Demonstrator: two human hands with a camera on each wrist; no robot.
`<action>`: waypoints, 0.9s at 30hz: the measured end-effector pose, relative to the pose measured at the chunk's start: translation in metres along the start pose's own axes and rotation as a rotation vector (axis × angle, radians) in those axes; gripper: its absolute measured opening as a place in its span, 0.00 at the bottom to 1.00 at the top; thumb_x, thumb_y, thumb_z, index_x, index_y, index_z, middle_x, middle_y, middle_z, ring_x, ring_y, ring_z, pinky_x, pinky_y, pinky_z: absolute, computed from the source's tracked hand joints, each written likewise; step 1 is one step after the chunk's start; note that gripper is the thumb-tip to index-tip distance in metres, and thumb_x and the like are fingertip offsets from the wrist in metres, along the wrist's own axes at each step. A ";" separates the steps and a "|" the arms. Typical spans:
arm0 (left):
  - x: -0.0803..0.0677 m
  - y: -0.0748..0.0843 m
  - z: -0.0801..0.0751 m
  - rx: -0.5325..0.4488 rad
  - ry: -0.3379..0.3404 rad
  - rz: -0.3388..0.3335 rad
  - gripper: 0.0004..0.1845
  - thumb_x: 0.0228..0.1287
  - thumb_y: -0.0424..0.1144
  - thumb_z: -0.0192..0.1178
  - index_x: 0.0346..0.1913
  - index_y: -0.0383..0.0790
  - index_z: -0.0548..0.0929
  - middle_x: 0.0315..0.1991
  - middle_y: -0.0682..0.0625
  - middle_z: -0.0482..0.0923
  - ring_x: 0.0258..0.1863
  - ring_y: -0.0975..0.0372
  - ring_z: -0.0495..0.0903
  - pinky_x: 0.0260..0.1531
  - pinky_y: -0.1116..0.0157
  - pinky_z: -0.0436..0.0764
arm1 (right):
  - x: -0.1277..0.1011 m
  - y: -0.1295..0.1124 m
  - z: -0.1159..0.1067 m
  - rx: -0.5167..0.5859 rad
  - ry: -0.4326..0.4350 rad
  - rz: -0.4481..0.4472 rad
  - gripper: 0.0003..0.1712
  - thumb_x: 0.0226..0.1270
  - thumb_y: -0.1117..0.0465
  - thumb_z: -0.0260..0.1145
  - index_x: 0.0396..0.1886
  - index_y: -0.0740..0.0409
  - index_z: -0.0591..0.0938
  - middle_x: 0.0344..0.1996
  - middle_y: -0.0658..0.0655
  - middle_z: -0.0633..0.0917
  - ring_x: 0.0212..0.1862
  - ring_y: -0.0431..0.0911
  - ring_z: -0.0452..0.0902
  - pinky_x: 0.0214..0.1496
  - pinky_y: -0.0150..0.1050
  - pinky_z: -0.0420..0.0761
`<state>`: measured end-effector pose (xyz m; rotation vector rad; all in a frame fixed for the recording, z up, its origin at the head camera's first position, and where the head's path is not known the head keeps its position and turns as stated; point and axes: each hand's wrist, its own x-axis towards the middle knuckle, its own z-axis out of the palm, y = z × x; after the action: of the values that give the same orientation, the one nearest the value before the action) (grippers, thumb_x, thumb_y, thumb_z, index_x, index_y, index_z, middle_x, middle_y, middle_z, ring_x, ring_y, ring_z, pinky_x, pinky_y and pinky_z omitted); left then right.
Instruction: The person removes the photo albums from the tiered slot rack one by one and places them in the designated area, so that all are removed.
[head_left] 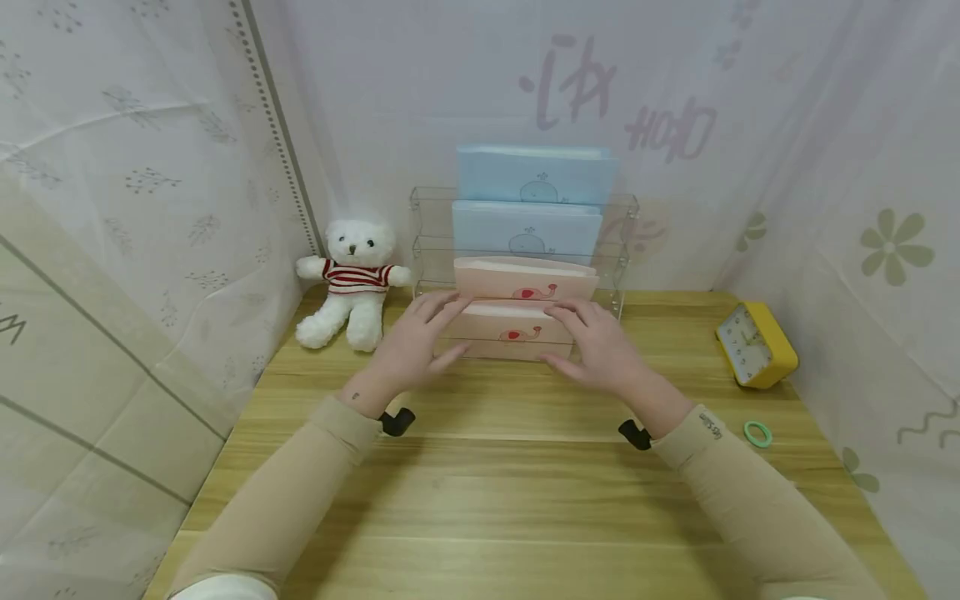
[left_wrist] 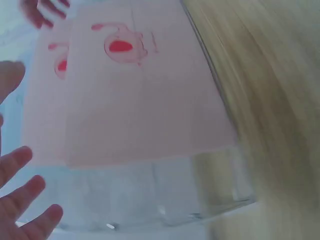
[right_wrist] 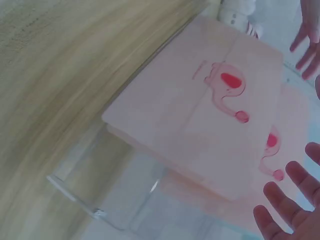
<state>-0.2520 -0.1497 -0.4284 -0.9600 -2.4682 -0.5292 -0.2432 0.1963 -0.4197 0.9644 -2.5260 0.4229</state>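
A clear tiered rack [head_left: 427,243] holds two blue booklets at the back, the rear one [head_left: 480,177] above the lighter one [head_left: 480,229]. Two pink booklets with a red elephant drawing fill the lower tiers: the upper one [head_left: 480,282] behind the front one [head_left: 487,327]. My left hand [head_left: 408,346] hovers by the front booklet's left side, fingers spread. On the opposite side my right hand [head_left: 600,348] mirrors it, fingers loosely extended. Both wrist views show gaps between the fingers and the pink booklet [left_wrist: 145,105]; neither hand grips anything.
A white teddy bear [head_left: 356,279] in a striped sweater sits left of the rack. At the right stand a yellow alarm clock [head_left: 765,346] and, nearer, a green ring [head_left: 757,434]. All rest on a wooden table [head_left: 510,500] with patterned curtains [head_left: 352,100] behind.
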 end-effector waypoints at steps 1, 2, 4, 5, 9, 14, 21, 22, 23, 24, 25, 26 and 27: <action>-0.002 -0.003 0.002 -0.013 0.038 -0.024 0.39 0.75 0.48 0.73 0.82 0.41 0.72 0.78 0.36 0.74 0.78 0.40 0.72 0.76 0.41 0.76 | -0.001 0.002 0.002 0.000 0.013 0.027 0.44 0.68 0.41 0.80 0.75 0.61 0.79 0.67 0.65 0.81 0.66 0.63 0.81 0.71 0.63 0.81; -0.005 -0.006 0.005 -0.020 0.075 -0.050 0.38 0.75 0.47 0.72 0.82 0.40 0.73 0.77 0.35 0.74 0.76 0.40 0.73 0.75 0.41 0.77 | -0.001 0.004 0.004 0.002 0.026 0.053 0.43 0.68 0.42 0.80 0.73 0.62 0.79 0.66 0.65 0.82 0.64 0.63 0.82 0.69 0.62 0.82; -0.010 -0.011 0.010 -0.044 0.138 -0.113 0.36 0.75 0.44 0.72 0.81 0.37 0.73 0.75 0.34 0.74 0.75 0.39 0.73 0.74 0.40 0.76 | -0.002 0.007 0.007 0.014 0.045 0.101 0.42 0.69 0.43 0.81 0.72 0.63 0.79 0.63 0.65 0.82 0.61 0.63 0.83 0.68 0.61 0.83; -0.012 -0.014 0.012 -0.057 0.163 -0.147 0.36 0.76 0.44 0.72 0.81 0.37 0.73 0.75 0.33 0.74 0.75 0.38 0.73 0.74 0.39 0.76 | -0.003 0.008 0.008 0.022 0.055 0.125 0.41 0.69 0.44 0.81 0.71 0.64 0.80 0.63 0.66 0.82 0.61 0.63 0.83 0.67 0.61 0.83; -0.020 -0.026 0.025 -0.126 0.204 -0.283 0.38 0.78 0.44 0.69 0.83 0.37 0.69 0.77 0.31 0.70 0.74 0.36 0.72 0.74 0.36 0.73 | -0.006 0.012 0.010 0.056 0.050 0.245 0.39 0.72 0.44 0.78 0.70 0.65 0.78 0.65 0.69 0.80 0.61 0.66 0.82 0.67 0.63 0.83; -0.028 -0.036 0.038 -0.243 0.194 -0.442 0.41 0.81 0.47 0.66 0.87 0.39 0.60 0.79 0.31 0.66 0.74 0.37 0.72 0.71 0.36 0.76 | -0.009 0.015 0.015 0.052 -0.004 0.382 0.42 0.77 0.38 0.72 0.75 0.62 0.74 0.67 0.69 0.77 0.58 0.65 0.83 0.59 0.63 0.86; -0.037 -0.044 0.055 -0.501 0.231 -0.596 0.40 0.84 0.46 0.63 0.90 0.49 0.57 0.83 0.39 0.67 0.78 0.40 0.74 0.72 0.40 0.80 | -0.011 0.020 0.026 0.169 -0.040 0.517 0.48 0.78 0.34 0.69 0.80 0.62 0.69 0.70 0.66 0.78 0.69 0.65 0.79 0.70 0.64 0.81; -0.038 -0.045 0.057 -0.526 0.236 -0.615 0.40 0.84 0.46 0.62 0.90 0.52 0.57 0.84 0.40 0.67 0.78 0.40 0.74 0.72 0.40 0.80 | -0.011 0.020 0.027 0.190 -0.041 0.526 0.49 0.78 0.33 0.69 0.81 0.62 0.68 0.70 0.65 0.79 0.71 0.64 0.78 0.73 0.64 0.80; -0.039 -0.046 0.059 -0.549 0.243 -0.631 0.39 0.84 0.46 0.62 0.90 0.53 0.58 0.83 0.40 0.68 0.77 0.40 0.75 0.72 0.40 0.80 | -0.010 0.020 0.028 0.214 -0.041 0.534 0.49 0.78 0.33 0.69 0.81 0.62 0.68 0.70 0.65 0.79 0.72 0.64 0.78 0.74 0.64 0.79; -0.040 -0.046 0.060 -0.570 0.252 -0.646 0.39 0.84 0.46 0.62 0.89 0.53 0.58 0.83 0.39 0.69 0.77 0.39 0.76 0.72 0.40 0.80 | -0.010 0.020 0.029 0.234 -0.039 0.543 0.50 0.78 0.33 0.69 0.82 0.62 0.68 0.70 0.65 0.79 0.72 0.64 0.77 0.75 0.64 0.78; -0.041 -0.046 0.062 -0.588 0.258 -0.659 0.39 0.84 0.46 0.62 0.89 0.54 0.59 0.82 0.38 0.69 0.76 0.39 0.77 0.72 0.40 0.81 | -0.010 0.020 0.031 0.253 -0.034 0.551 0.50 0.78 0.33 0.70 0.82 0.62 0.68 0.70 0.64 0.79 0.72 0.64 0.77 0.75 0.64 0.78; -0.042 -0.047 0.063 -0.604 0.265 -0.669 0.38 0.84 0.46 0.62 0.89 0.53 0.59 0.81 0.37 0.70 0.75 0.38 0.78 0.71 0.40 0.81 | -0.010 0.020 0.031 0.276 -0.025 0.562 0.49 0.77 0.34 0.70 0.82 0.61 0.68 0.70 0.64 0.80 0.72 0.64 0.78 0.75 0.64 0.78; -0.042 -0.047 0.065 -0.617 0.271 -0.676 0.38 0.84 0.46 0.62 0.89 0.51 0.60 0.80 0.36 0.71 0.74 0.38 0.79 0.71 0.40 0.82 | -0.010 0.020 0.031 0.302 -0.011 0.573 0.49 0.77 0.35 0.71 0.82 0.61 0.68 0.69 0.64 0.80 0.71 0.63 0.78 0.75 0.64 0.78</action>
<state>-0.2740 -0.1730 -0.5132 -0.1668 -2.3607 -1.5877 -0.2585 0.2032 -0.4541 0.3075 -2.7711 0.9864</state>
